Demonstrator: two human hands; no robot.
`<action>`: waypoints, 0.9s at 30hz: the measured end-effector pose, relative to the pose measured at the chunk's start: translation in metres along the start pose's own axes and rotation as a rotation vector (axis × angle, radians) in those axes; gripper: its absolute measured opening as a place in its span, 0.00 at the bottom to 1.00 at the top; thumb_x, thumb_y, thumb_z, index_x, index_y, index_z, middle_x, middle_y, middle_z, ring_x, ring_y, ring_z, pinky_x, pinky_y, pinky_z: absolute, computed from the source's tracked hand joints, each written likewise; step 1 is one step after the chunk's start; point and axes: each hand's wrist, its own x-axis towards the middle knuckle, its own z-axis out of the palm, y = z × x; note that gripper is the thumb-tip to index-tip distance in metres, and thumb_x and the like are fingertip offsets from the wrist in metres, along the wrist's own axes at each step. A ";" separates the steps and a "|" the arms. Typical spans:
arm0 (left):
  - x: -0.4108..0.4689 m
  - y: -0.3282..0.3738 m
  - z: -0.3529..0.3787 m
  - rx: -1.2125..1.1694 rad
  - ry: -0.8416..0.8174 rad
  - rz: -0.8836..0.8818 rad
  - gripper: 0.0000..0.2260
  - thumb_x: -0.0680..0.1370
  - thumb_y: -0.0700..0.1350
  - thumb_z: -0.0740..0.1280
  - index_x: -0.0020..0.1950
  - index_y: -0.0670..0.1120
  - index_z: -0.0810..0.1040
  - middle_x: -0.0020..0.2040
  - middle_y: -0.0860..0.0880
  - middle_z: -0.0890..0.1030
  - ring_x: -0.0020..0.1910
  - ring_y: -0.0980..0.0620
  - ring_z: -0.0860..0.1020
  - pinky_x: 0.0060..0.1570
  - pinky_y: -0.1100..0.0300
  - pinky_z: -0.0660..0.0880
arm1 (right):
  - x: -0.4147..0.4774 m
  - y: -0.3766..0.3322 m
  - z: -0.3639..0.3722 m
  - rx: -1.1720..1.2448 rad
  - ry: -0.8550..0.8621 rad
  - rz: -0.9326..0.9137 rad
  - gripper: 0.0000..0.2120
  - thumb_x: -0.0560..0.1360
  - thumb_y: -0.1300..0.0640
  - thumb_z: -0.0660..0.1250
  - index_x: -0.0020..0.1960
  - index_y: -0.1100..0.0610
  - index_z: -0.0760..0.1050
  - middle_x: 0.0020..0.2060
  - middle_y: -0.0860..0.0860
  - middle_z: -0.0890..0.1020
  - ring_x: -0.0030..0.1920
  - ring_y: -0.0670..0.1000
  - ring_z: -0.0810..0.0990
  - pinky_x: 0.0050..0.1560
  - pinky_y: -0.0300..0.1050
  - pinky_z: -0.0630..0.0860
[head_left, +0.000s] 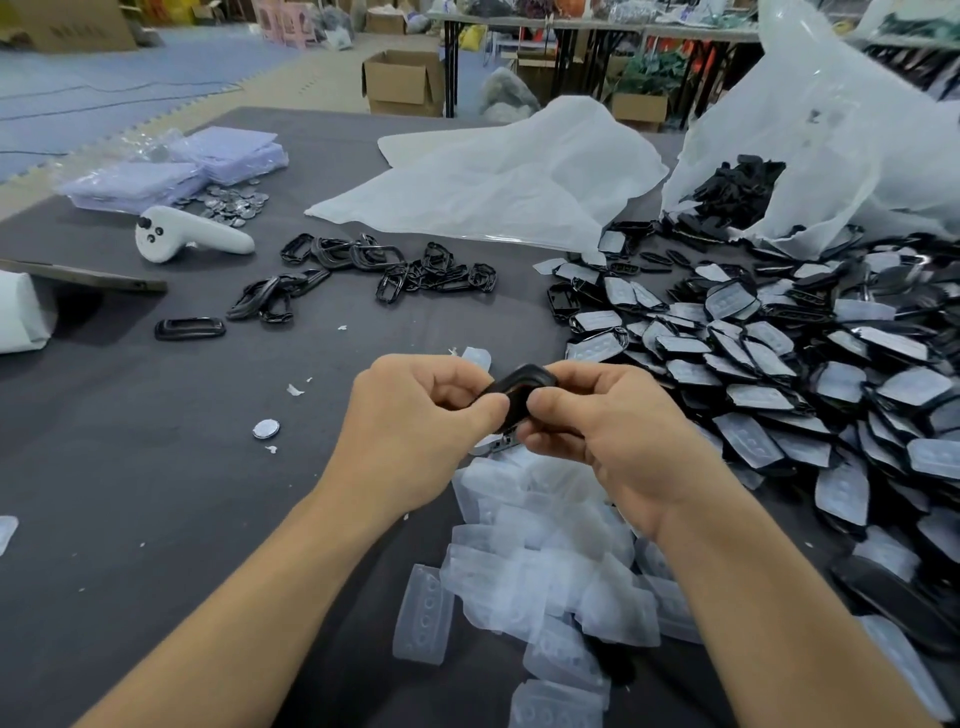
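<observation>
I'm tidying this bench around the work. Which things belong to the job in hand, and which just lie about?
Job: black shell gripped by left hand and right hand; heap of filled shells; clear pads; black frames.
Lying about: white controller; purple packets; flat white bag.

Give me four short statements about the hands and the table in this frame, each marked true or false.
1. The left hand and the right hand both grip one black shell. True.
2. The white controller lies right of the hands. False: it lies far left on the table.
3. A heap of clear pads lies on the table close to the person, below the hands. True.
4. The loose black frames sit in a cardboard box. False: they lie spread on the table, beyond the hands.
</observation>
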 end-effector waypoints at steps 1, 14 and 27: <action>0.000 -0.001 -0.001 0.027 -0.030 0.012 0.05 0.72 0.48 0.75 0.40 0.60 0.86 0.31 0.54 0.84 0.26 0.55 0.79 0.27 0.67 0.72 | 0.000 0.000 0.000 0.005 0.027 -0.007 0.10 0.77 0.73 0.67 0.45 0.62 0.84 0.34 0.57 0.84 0.31 0.49 0.81 0.34 0.37 0.81; 0.004 0.004 -0.005 -0.319 -0.241 -0.239 0.13 0.82 0.45 0.69 0.39 0.50 0.87 0.33 0.45 0.83 0.30 0.53 0.79 0.36 0.61 0.78 | -0.002 -0.002 0.001 -0.023 0.023 -0.084 0.13 0.75 0.70 0.70 0.38 0.56 0.86 0.30 0.56 0.81 0.27 0.50 0.76 0.27 0.37 0.70; 0.005 0.001 -0.004 -0.439 -0.250 -0.149 0.02 0.72 0.38 0.78 0.41 0.42 0.86 0.36 0.42 0.83 0.31 0.52 0.76 0.36 0.64 0.76 | -0.004 -0.003 0.001 0.054 -0.019 -0.012 0.12 0.75 0.65 0.71 0.34 0.55 0.82 0.34 0.53 0.81 0.36 0.50 0.78 0.41 0.41 0.75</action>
